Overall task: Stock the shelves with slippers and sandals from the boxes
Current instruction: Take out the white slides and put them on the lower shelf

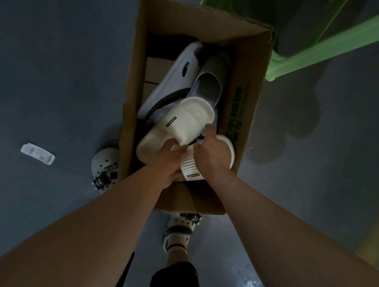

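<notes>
Down on the floor [57,73], well left of everything else, lies a white tag [37,153]. Just beside the box's left wall stands the person's left clog [105,168], white with dark charms; the other clog [180,228] is partly hidden under the box's near edge.

The box [247,95] is open cardboard with green print on its right inner wall. Toward its far end a white slipper [173,77] leans with its toe at the far left, and a grey slipper [209,82] lies just right of it, touching it.

At the near end are two cream slippers. The left hand [169,160] comes in from the near edge with its fingers curled under the heel of the top slipper [187,119], gripping it; that slipper is tilted across the others, its ribbed strap facing up. Under it the lower slipper [192,167] lies against the near right corner, with only its strap and one rim showing.

The right hand [211,151] covers the lower slipper, with thumb and forefinger pinching the near edge of the top slipper's strap.

Beyond the box's far right corner stands a green plastic chair [311,47].
</notes>
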`<state>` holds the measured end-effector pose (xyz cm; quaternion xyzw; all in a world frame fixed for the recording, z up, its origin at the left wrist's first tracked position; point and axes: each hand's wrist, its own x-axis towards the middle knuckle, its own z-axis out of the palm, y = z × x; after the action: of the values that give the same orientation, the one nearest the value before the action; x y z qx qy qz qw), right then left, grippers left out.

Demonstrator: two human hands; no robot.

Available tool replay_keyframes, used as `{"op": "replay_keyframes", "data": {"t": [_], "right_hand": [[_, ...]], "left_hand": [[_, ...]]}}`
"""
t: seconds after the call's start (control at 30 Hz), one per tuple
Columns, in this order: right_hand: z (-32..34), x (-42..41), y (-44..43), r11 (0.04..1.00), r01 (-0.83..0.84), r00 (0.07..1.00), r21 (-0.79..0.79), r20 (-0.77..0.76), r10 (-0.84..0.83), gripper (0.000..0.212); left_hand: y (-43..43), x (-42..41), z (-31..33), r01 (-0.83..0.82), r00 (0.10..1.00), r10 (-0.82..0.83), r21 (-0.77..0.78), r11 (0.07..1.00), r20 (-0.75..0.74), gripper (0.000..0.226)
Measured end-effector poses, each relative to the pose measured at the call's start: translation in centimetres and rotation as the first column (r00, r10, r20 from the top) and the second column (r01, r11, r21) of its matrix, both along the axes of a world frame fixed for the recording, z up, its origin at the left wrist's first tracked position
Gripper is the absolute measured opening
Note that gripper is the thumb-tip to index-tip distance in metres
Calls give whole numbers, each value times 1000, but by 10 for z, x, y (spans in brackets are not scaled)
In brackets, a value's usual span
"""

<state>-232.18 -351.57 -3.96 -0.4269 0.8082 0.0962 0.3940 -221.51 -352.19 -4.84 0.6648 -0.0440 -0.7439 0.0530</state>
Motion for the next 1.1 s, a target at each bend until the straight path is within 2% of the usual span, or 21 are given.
{"op": "replay_keyframes", "data": {"t": [0.07, 0.1, 0.17, 0.2, 0.27, 0.33, 0.37, 0.43, 0.5, 0.63, 0.77, 0.93, 1.1], "right_hand": [[5, -3, -4, 957, -266, 943, -111, -238, 234, 51], [9, -3, -9, 924, -337, 919, -182, -276, 281, 52], [12, -5, -21, 844, -449, 892, -293, -203, 404, 56], [11, -6, -27, 792, -526, 849, -310, -138, 510, 57], [12, -8, -38, 668, -705, 690, -237, -11, 724, 52], [17, -11, -44, 587, -807, 580, -68, 95, 809, 46], [20, -14, -44, 575, -818, 571, 5, 128, 811, 46], [27, -21, -40, 592, -801, 598, 89, 174, 783, 48], [34, -29, -35, 623, -773, 632, 117, 213, 745, 45], [61, -43, -31, 762, -625, 777, 169, 219, 589, 44], [105, -54, -35, 892, -448, 874, 59, 237, 424, 30], [167, -45, -43, 899, -438, 876, 15, 232, 423, 44], [225, -20, -53, 843, -536, 826, -37, 182, 533, 36]], "left_hand": [[6, -5, -6, -16, 998, 20, -77, 997, 60, 16], [8, -6, -6, 29, 995, -17, -118, 993, 101, 14], [12, -4, -7, 244, 958, -202, -207, 947, 203, 15], [14, -3, -6, 368, 919, -308, -253, 895, 247, 18], [15, 3, -2, 596, 798, -501, -312, 740, 335, 23], [15, 12, 0, 783, 622, -647, -328, 528, 442, 25], [15, 18, 3, 833, 554, -688, -326, 448, 470, 25], [11, 27, 14, 861, 504, -730, -343, 377, 463, 25], [7, 32, 29, 838, 535, -731, -378, 394, 423, 22], [-2, 40, 64, 741, 672, -630, -352, 572, 390, 27], [-6, 54, 105, 703, 711, -591, -393, 592, 381, 34], [-8, 71, 161, 666, 746, -476, -493, 560, 467, 39], [-8, 100, 213, 671, 736, -414, -495, 552, 536, 39]]}}
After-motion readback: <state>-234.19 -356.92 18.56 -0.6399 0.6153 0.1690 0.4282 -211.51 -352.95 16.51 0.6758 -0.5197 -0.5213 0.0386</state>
